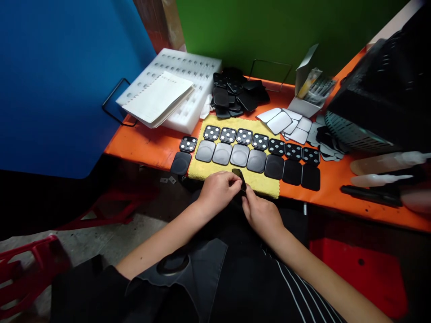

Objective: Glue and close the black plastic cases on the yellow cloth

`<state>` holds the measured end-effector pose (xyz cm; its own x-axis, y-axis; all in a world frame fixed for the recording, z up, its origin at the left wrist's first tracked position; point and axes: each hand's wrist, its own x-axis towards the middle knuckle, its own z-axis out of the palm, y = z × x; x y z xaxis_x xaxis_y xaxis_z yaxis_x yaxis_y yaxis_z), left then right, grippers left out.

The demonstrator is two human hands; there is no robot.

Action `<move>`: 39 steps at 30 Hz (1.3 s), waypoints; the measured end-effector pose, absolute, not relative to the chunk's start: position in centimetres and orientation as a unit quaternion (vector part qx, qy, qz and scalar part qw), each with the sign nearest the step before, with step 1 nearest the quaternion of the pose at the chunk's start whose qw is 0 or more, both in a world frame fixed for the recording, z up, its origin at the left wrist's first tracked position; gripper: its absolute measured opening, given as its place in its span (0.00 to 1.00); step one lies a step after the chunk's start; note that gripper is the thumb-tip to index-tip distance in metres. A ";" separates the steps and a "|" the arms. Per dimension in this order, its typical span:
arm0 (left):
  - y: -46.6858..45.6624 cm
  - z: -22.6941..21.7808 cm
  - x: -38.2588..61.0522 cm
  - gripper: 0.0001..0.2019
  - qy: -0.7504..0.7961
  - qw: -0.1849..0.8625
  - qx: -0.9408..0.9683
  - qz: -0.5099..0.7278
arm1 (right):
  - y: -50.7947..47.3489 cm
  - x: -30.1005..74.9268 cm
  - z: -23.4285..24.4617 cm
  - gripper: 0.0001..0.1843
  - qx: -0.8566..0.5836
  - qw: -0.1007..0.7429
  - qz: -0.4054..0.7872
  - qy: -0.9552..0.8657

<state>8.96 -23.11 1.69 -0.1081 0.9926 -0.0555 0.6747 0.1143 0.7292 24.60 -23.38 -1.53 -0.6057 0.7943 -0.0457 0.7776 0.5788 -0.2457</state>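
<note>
My left hand [218, 190] and my right hand [261, 215] meet at the near edge of the orange table [148, 146], both pinched round one small black flat piece [239, 176]. Just beyond them a yellow cloth [198, 168] carries a row of open black square cases [239, 146], each with a dotted lid above and a dark tray below. The row runs on to the right off the cloth with more black cases [292, 161].
A heap of black cases [235, 92] lies at the back, beside a white foam tray [198, 74] with a paper booklet [160, 96] on it. White square sheets [283, 121], a small open box [308, 87], a black machine [384, 98] and plastic bottles [387, 163] stand right.
</note>
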 end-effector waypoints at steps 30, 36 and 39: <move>-22.2 0.7 8.0 0.04 0.594 0.557 0.366 0.451 | -21.8 24.9 0.3 0.17 -0.445 0.025 0.268 -0.854; -22.7 0.5 6.9 0.05 0.567 0.556 0.296 0.530 | -21.6 24.9 0.8 0.15 -0.446 0.052 0.372 -0.812; -23.2 0.8 6.8 0.06 0.616 0.419 0.447 0.496 | -21.6 24.7 0.7 0.15 -0.444 0.061 0.374 -0.812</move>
